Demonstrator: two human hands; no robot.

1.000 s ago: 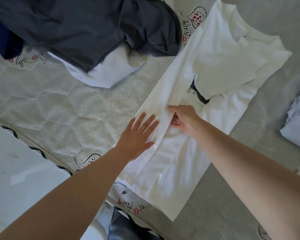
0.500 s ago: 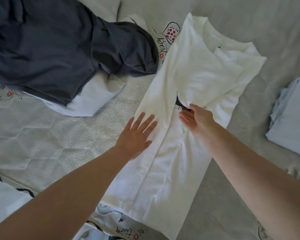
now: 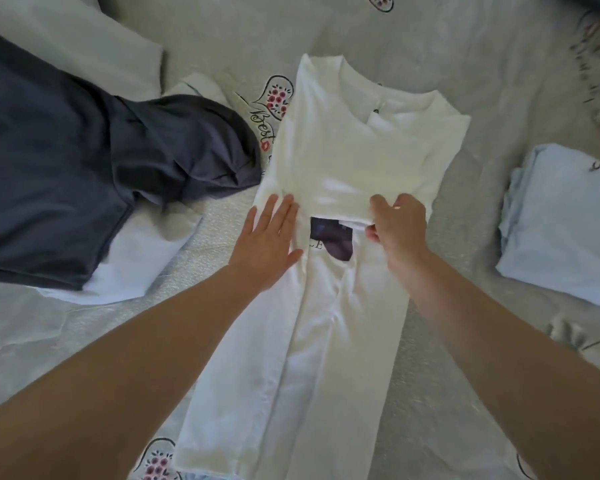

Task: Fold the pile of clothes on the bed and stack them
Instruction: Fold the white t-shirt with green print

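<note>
The bed point(image 3: 430, 57) was covered in a pale grey quilted spread printed with heart outlines, small red flowers and script lettering. Down its middle lay the long white cotton T-shirt point(image 3: 329, 306), its sides already folded inward into a narrow strip running from the neckline at the far end to the hem nearest you. A sleeve panel was folded across the chest, and just below its edge a dark purple printed patch point(image 3: 331, 242) with a few letters showed through.

Your left hand point(image 3: 265, 244) lay flat on the shirt's left folded edge, fingers straight and slightly spread, pressing the cloth down. Your right hand point(image 3: 399, 228) had its fingers and thumb curled around the lower edge of that sleeve panel, pinching it just beside the printed patch.

To your left, a crumpled dark navy garment point(image 3: 84, 168) sprawled over a flat white cloth point(image 3: 142, 265), its nearest fold just beside the shirt's left edge. To your right, apart from the shirt, sat a folded pale blue garment point(image 3: 561, 220).
</note>
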